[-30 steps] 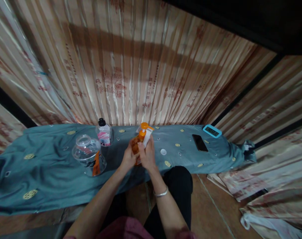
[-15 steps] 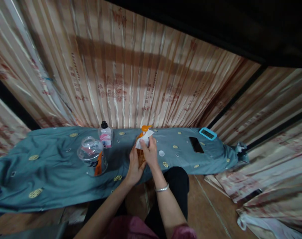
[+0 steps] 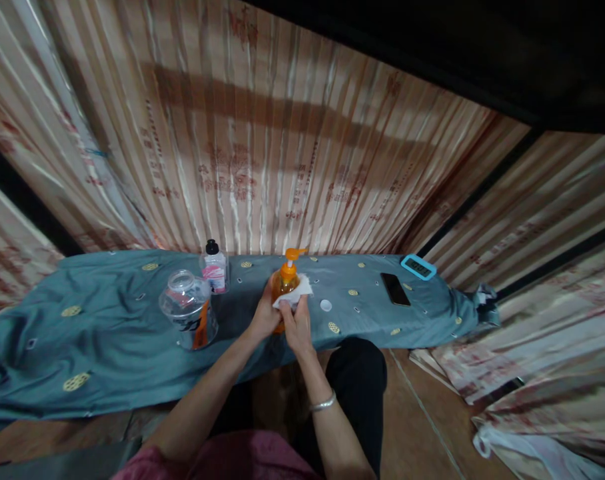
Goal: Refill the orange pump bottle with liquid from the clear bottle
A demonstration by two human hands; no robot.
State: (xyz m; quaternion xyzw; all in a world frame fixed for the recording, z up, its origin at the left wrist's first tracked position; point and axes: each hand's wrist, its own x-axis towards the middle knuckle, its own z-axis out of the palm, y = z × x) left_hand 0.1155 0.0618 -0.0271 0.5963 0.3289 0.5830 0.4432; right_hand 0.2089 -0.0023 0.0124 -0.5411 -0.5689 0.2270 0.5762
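An orange pump bottle [image 3: 286, 281] stands upright over the cloth-covered table, its pump head at the top and amber body partly hidden by my hands. My left hand [image 3: 267, 310] is wrapped round the bottle's left side. In my right hand [image 3: 296, 322] is a white tissue [image 3: 295, 292], pinched and pressed against the front right of the bottle just below the collar. Whether the bottle's base touches the table is hidden.
Left of my hands stand a clear plastic jar [image 3: 185, 305] and a clear bottle with black cap [image 3: 215, 270]. To the right lie a white disc [image 3: 325, 305], a phone [image 3: 395, 289] and a blue-framed digital clock [image 3: 418, 267]. Curtains [image 3: 262, 173] hang behind the table.
My right hand has moved the tissue down from the pump's neck to the bottle's upper body, uncovering the orange collar. My left hand has shifted slightly up the bottle.
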